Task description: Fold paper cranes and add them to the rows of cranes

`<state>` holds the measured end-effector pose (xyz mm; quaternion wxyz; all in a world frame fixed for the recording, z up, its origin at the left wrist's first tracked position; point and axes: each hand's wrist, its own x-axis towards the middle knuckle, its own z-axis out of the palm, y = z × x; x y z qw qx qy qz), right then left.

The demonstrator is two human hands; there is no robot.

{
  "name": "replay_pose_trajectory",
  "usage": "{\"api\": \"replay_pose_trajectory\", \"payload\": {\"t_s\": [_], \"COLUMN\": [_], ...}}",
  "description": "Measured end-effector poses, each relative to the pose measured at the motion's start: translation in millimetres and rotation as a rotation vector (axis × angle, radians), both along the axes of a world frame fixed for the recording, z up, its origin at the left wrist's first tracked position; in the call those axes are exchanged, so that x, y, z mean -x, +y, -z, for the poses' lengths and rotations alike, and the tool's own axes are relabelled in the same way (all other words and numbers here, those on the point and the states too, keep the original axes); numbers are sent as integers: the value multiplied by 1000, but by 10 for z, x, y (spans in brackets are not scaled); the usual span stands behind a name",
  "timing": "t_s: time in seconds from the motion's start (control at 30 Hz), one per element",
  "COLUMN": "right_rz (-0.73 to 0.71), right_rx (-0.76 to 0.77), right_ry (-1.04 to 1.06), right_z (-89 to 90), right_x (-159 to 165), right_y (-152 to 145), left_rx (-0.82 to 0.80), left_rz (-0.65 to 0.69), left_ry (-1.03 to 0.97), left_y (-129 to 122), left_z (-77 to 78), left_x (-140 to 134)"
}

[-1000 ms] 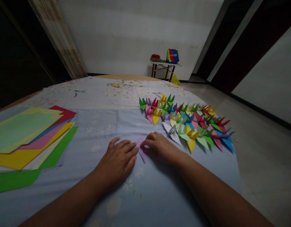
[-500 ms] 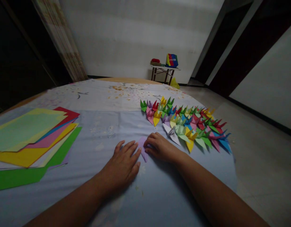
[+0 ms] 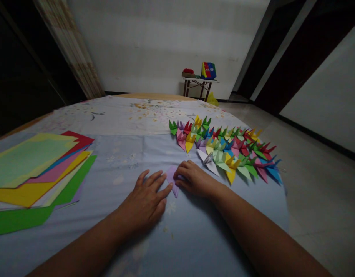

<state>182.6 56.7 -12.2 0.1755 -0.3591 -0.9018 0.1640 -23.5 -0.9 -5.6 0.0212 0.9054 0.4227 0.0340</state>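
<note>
One stack of coloured sheets (image 3: 62,165); one left hand (image 3: 147,196), fingers spread apart, fingertip at paper's edge; one folded purple paper (image 3: 171,176) on tablecloth (image 3: 200,238), partly covered; one right hand (image 3: 194,179), fingers bent over it — grip cannot be told; paper cranes (image 3: 238,148) — overlapping dozens, exact count unclear.

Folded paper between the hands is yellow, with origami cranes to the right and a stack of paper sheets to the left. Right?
Wrong on colour only: the folded paper between the left hand and right hand is light purple, as the head view shows. Origami cranes to the right and the stack of paper sheets to the left are correct.
</note>
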Motion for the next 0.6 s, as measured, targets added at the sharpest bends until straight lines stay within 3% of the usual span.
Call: {"api": "replay_pose_trajectory", "payload": {"t_s": [0.6], "right_rz": [8], "right_rx": [-15], "right_ry": [5], "right_z": [25], "right_x": [0], "right_y": [0], "left_rx": [76], "left_rz": [49], "left_ry": [4], "left_y": [-77], "left_z": [27], "left_x": [-9]}}
